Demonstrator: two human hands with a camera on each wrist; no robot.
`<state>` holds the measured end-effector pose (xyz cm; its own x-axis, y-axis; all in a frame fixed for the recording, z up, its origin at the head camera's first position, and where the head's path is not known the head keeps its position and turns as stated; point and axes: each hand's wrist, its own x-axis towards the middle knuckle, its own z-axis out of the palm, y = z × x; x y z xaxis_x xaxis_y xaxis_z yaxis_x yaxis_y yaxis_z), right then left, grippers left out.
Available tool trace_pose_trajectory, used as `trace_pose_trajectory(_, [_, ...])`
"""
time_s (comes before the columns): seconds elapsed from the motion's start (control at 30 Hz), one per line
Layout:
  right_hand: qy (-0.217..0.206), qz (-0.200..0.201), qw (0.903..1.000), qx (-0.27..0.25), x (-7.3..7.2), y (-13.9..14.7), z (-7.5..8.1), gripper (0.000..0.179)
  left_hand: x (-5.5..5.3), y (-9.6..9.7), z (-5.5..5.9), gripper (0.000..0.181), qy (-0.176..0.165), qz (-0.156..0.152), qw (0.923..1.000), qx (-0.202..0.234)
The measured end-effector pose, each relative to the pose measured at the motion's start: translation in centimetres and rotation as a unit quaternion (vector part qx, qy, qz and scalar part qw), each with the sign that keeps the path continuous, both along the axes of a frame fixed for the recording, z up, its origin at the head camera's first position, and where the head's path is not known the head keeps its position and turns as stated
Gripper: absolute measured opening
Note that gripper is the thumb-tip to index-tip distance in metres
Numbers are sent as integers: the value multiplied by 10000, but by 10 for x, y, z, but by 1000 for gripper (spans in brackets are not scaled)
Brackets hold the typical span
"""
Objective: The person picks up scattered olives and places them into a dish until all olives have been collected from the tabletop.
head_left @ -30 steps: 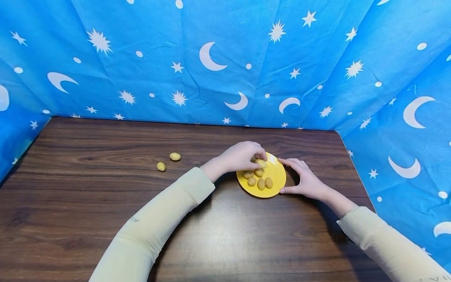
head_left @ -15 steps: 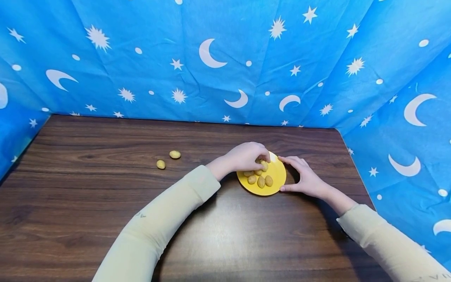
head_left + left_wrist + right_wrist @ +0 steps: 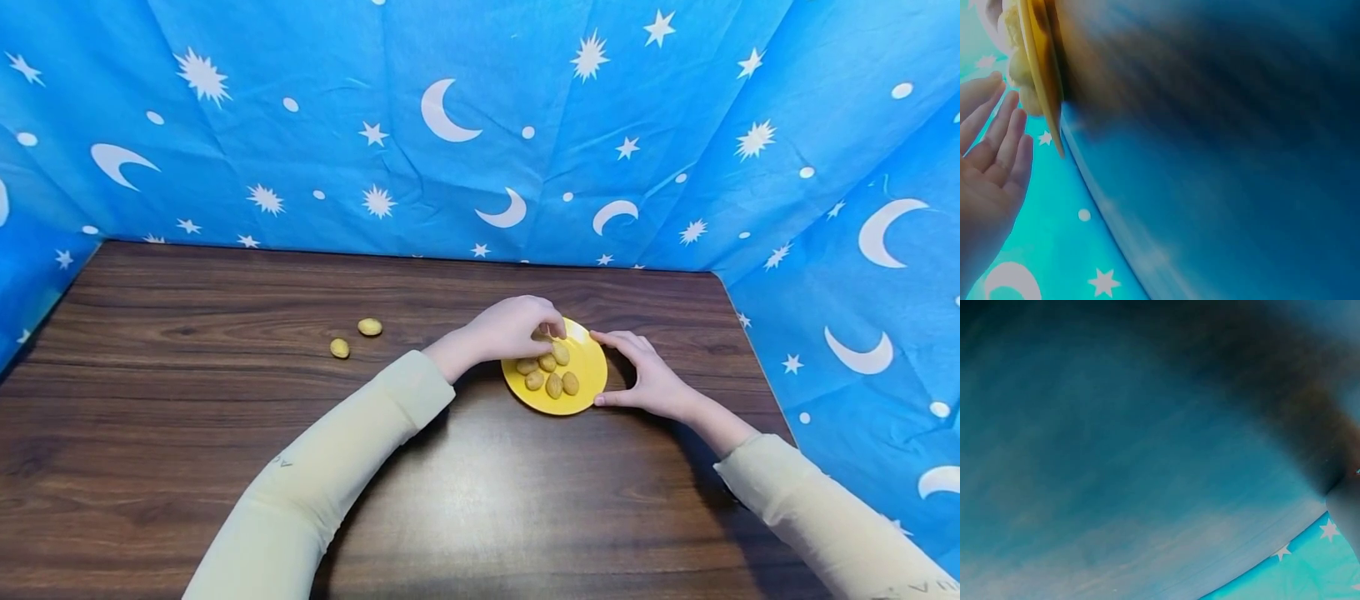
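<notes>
A yellow plate (image 3: 593, 371) lies on the table, bearing several small oval yellow-brown pieces (image 3: 554, 385) that look like little potatoes. Over the plate's upper left is my left hand (image 3: 516, 327), its fingers bent loosely downward close to the pieces. In the left wrist view that left hand (image 3: 991, 165) shows relaxed fingers with nothing between them, beside the ovals (image 3: 1021, 67) and the plate's edge (image 3: 1047, 103). My right hand (image 3: 651, 379) touches the plate's right rim with thumb and forefinger spread apart. Its fingers are mostly out of the right wrist view.
Two more yellow ovals, a rear one (image 3: 370, 327) and a nearer one (image 3: 340, 348), lie on the brown wood-grain table (image 3: 187, 400) left of the plate. A blue cloth (image 3: 337, 125) with white moons and stars hangs behind and at both sides.
My left hand goes slightly right, then draws back left and up from the plate, leaving an oval in sight under its fingers. The right hand stays at the rim.
</notes>
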<state>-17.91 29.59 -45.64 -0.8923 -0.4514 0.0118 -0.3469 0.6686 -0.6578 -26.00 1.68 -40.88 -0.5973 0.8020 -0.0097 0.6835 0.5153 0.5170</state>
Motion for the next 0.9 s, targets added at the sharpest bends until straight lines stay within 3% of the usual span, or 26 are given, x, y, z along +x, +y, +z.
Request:
trace_pose_trajectory(0.4, [16, 23, 10000, -13, 1, -1, 2, 93, -4, -50, 6, 17, -126, 509, 9984, 209])
trace_pose_trajectory(0.7, [2, -3, 10000, 1, 1, -1, 1, 95, -4, -90, 17, 18, 15, 791, 9964, 311])
trace_pose_trajectory(0.9, [26, 3, 10000, 37, 2, -1, 2, 94, -5, -120, 14, 21, 70, 1090, 9937, 259])
